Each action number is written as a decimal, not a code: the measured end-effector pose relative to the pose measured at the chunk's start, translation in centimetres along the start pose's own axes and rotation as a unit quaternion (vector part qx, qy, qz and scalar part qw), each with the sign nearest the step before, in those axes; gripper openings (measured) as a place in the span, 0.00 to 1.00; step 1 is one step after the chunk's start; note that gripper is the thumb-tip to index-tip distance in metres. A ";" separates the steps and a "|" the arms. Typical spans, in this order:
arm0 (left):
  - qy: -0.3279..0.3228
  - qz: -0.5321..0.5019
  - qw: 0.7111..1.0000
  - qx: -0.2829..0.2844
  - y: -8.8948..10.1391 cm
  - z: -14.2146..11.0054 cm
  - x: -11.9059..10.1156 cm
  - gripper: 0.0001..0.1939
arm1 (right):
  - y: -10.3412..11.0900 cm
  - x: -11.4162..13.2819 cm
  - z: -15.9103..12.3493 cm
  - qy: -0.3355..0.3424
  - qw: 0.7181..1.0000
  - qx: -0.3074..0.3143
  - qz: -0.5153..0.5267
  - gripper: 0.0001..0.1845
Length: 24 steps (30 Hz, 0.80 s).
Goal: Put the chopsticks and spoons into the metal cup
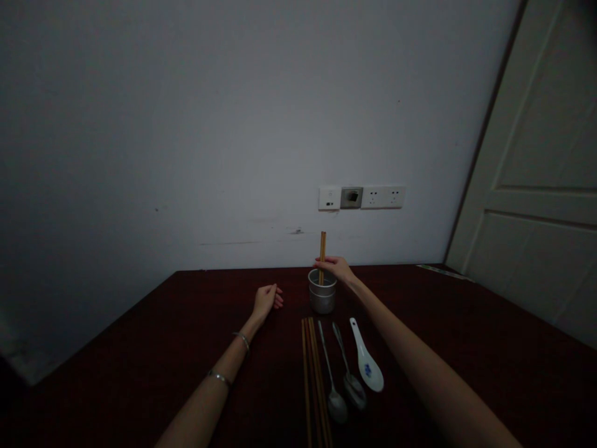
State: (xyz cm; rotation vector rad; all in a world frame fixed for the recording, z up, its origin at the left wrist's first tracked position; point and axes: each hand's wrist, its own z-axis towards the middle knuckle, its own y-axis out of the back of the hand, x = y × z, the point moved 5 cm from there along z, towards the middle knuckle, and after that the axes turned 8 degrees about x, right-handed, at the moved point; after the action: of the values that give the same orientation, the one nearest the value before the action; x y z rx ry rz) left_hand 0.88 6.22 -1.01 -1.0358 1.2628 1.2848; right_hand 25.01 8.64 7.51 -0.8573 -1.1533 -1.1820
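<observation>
My right hand (334, 266) pinches a pair of wooden chopsticks (323, 255), upright, with their lower ends inside a grey metal cup (322, 302). Whether they touch the cup's bottom is hidden by its wall. To the left of the cup, my left hand (267, 298) lies on the table with its fingers loosely curled and nothing in them. In front of the cup several more chopsticks (313, 379) lie side by side. Beside them are a metal spoon (336, 404), more metal spoonware (354, 389) that seems stacked, and a white soup spoon (368, 367) with a blue mark.
The dark red table (186, 336) reaches back to a pale wall (209, 124). Sockets (382, 197) sit in the wall above the cup. A light panelled door (536, 186) stands on the right, and a thin flat strip (445, 272) lies at the table's back right.
</observation>
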 end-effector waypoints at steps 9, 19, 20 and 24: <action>0.004 -0.008 1.000 -0.004 -0.2 -0.4 -0.5 0.15 | 0.1 -0.1 0.2 0.011 1.000 0.010 -0.010 0.17; 0.009 -0.004 1.000 -0.006 -0.1 -0.4 -0.6 0.15 | 0.2 -0.1 0.2 0.010 1.000 0.010 0.004 0.19; 0.010 -0.003 1.000 -0.006 -0.1 -0.4 -0.5 0.15 | 0.2 -0.1 0.1 0.009 1.000 0.007 0.004 0.19; 0.009 0.002 1.000 -0.003 -0.1 -0.3 -0.4 0.16 | 0.3 -0.3 0.2 0.007 1.000 0.005 0.005 0.19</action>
State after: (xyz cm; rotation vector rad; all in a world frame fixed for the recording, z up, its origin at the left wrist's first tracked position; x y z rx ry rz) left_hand 0.99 5.89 -0.70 -1.0517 1.2768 1.2860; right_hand 25.31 8.99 7.25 -0.8447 -1.1432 -1.1713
